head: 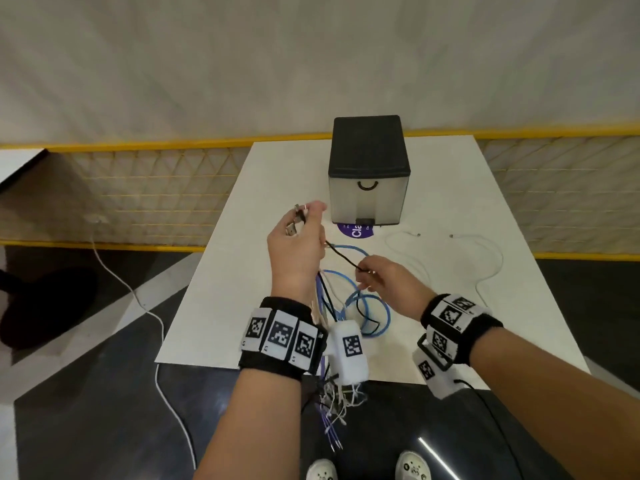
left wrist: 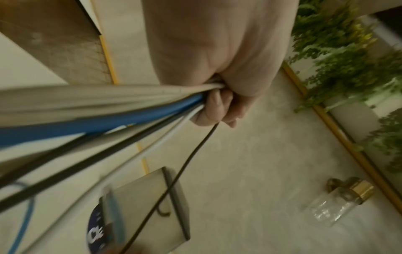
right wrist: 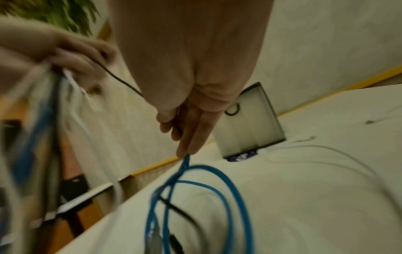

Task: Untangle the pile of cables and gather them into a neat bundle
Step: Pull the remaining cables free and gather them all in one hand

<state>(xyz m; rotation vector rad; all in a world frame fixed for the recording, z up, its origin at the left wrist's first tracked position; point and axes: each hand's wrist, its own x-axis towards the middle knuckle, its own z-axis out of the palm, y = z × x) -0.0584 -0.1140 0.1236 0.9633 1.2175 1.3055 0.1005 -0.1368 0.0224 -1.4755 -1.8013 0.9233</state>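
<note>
My left hand [head: 299,242] is raised over the white table [head: 235,278] and grips a bundle of cables [left wrist: 152,106], white, blue and black, with metal plugs [head: 294,221] sticking out past the thumb. A thin black cable [head: 343,258] runs from that fist to my right hand [head: 367,271], which pinches it between thumb and fingers [right wrist: 189,135]. Blue cable loops [head: 372,306] lie on the table under both hands, with a black strand across them. In the right wrist view the blue cable [right wrist: 208,178] rises to the fingertips.
A grey drawer box with a black lid [head: 369,171] stands at the table's far end on a purple sticker [head: 356,232]. A thin white cable [head: 488,261] lies loose on the right of the table. Another white cord [head: 138,299] trails across the floor at left.
</note>
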